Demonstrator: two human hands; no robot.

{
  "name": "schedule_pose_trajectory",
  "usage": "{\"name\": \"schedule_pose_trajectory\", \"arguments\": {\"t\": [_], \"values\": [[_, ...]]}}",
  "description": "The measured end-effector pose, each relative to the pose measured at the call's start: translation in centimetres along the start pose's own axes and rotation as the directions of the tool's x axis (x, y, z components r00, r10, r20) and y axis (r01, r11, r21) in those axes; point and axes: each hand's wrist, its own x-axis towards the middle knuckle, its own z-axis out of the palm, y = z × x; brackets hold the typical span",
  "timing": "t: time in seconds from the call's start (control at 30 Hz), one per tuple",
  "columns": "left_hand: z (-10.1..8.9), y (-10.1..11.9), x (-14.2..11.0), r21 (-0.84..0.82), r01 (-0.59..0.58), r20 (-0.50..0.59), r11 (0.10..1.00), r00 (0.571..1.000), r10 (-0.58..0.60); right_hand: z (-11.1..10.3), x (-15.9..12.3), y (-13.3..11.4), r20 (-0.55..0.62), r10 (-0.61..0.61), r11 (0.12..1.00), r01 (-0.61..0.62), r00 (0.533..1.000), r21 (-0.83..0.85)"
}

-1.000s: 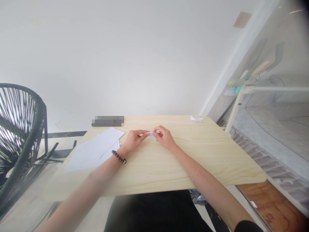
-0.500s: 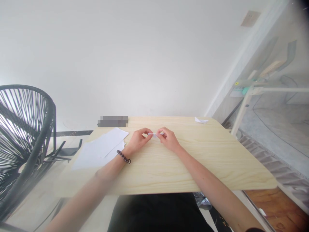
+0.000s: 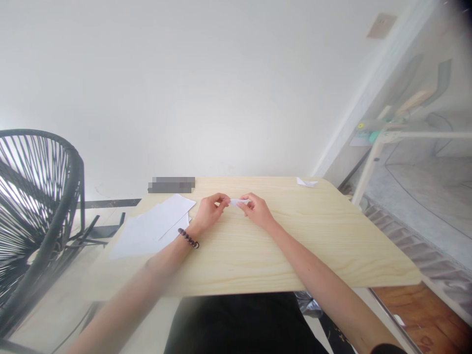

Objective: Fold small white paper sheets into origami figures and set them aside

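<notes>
Between my hands is a small folded piece of white paper (image 3: 234, 202), held above the far middle of the table. My left hand (image 3: 210, 211) pinches its left end with thumb and forefinger. On its right side, my right hand (image 3: 256, 210) grips it between thumb and fingers, covering part of it. The exact shape of the folds is too small to make out. Sheets of white paper (image 3: 147, 228) lie flat on the table to the left, partly behind my left wrist, which wears a dark bead bracelet (image 3: 188, 238).
The light wooden table (image 3: 239, 265) has a rounded right corner. A folded white paper piece (image 3: 307, 182) rests at its back right, and a blurred-out dark object (image 3: 171, 185) at its back left. A black corded chair (image 3: 70, 196) stands left; a white metal frame (image 3: 368, 172) stands right.
My left thumb and fingers have shifted slightly left to the paper's end, and more of the folded paper now shows between my hands. The things on the table have stayed put.
</notes>
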Motion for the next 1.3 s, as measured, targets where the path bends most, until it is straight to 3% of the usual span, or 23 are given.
{"name": "schedule_pose_trajectory", "arguments": {"t": [0.23,0.43,0.87,1.1,1.3], "values": [[0.08,0.02,-0.13,-0.038,-0.007,0.029,0.999,1.0,0.008,-0.26,0.02,-0.01,-0.027,-0.022,0.999,0.021,0.999,-0.039],[0.2,0.41,-0.3,-0.05,0.007,0.121,0.999,0.993,-0.001,-0.22,-0.04,-0.15,0.03,-0.064,0.996,0.065,0.998,-0.057],[0.01,-0.22,-0.16,-0.037,0.053,0.142,0.998,0.989,-0.047,-0.29,-0.1,-0.53,0.102,-0.075,0.991,0.086,0.992,-0.099],[0.31,-0.18,-0.14,-0.261,0.142,0.157,0.955,0.982,-0.104,-0.18,-0.05,-0.19,0.062,-0.084,0.991,0.09,0.994,-0.099],[0.02,-0.22,-0.04,-0.318,0.211,0.242,0.924,0.961,-0.136,-0.15,-0.07,-0.15,0.033,-0.023,0.999,0.025,0.999,-0.039]]}}
